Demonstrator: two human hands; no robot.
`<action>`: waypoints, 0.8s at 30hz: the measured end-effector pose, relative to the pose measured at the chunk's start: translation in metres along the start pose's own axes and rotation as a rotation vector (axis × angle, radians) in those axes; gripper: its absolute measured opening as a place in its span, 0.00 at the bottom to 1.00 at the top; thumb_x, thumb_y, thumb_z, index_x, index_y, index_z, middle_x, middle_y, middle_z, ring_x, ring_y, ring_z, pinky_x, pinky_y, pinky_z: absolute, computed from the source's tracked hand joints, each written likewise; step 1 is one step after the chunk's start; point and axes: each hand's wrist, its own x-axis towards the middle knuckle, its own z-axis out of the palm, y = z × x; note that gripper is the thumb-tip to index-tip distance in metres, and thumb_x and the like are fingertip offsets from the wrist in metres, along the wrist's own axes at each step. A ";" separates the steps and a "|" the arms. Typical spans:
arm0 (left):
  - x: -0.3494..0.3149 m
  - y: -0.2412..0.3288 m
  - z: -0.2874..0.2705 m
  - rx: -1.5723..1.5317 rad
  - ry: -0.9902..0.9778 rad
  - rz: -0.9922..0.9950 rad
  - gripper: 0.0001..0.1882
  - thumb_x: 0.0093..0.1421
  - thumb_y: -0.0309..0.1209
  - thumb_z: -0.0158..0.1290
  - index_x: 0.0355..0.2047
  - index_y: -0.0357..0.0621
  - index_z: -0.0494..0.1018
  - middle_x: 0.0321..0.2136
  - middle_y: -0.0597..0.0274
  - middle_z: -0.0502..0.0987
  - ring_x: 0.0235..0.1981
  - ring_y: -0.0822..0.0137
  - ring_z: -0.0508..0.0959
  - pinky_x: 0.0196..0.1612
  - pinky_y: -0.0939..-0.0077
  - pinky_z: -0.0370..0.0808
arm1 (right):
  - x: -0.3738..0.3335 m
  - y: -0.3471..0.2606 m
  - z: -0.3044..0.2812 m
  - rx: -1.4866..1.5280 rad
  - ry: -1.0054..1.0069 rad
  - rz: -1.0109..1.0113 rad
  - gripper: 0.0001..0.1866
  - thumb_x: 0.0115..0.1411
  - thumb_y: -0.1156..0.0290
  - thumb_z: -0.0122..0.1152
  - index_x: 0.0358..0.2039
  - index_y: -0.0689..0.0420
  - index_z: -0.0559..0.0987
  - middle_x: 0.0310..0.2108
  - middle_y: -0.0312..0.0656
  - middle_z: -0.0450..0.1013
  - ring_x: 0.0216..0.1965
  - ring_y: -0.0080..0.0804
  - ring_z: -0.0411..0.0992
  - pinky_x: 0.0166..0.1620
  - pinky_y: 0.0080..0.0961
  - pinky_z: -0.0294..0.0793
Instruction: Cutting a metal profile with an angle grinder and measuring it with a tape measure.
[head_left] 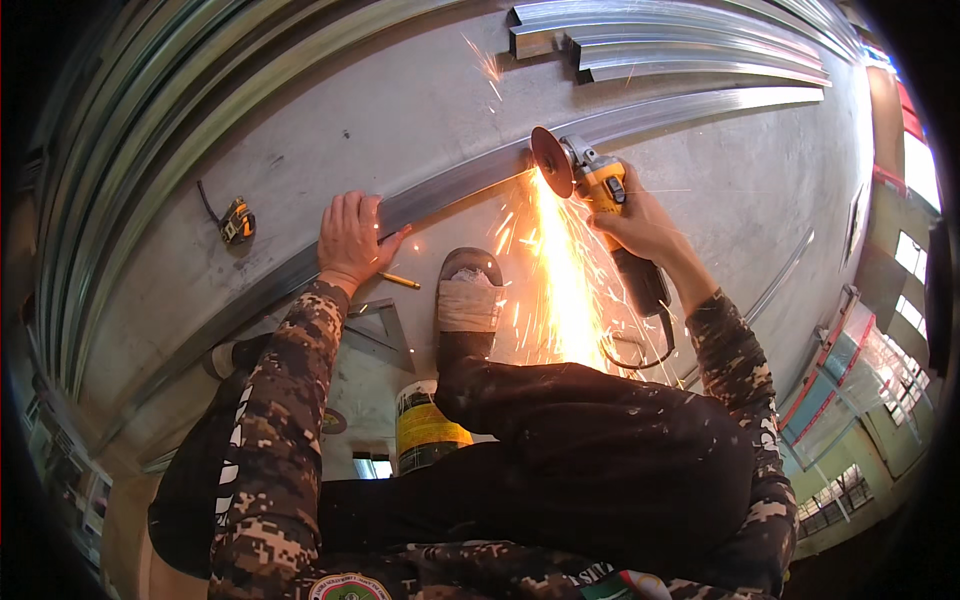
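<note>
My right hand (640, 222) is wrapped round the yellow and black body of an angle grinder (603, 183). Its reddish-brown cutting disc (552, 160) meets a long metal bar (450, 192) lying across the floor. From that contact a bright stream of sparks (562, 270) pours toward me, past my sandalled foot (470, 285). My left hand (350, 238) lies flat across the bar, to the left of the disc, with its thumb stretched along it. A yellow pencil-like stick (400, 281) rests on the floor beside that hand.
A yellow and black tape measure (238, 220) lies on the floor at left. Long metal profiles (130, 110) fill the far left; more metal channels (680, 45) lie at the far right. Between my legs is a yellow and black bucket (425, 425), near a metal try square (385, 335).
</note>
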 end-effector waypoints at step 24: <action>-0.002 -0.003 0.002 0.005 0.008 0.009 0.30 0.52 0.51 0.65 0.46 0.46 0.67 0.39 0.57 0.68 0.42 0.54 0.69 0.44 0.61 0.69 | 0.003 0.010 0.007 -0.028 0.034 0.003 0.44 0.50 0.64 0.69 0.65 0.54 0.58 0.43 0.48 0.75 0.40 0.37 0.75 0.44 0.32 0.75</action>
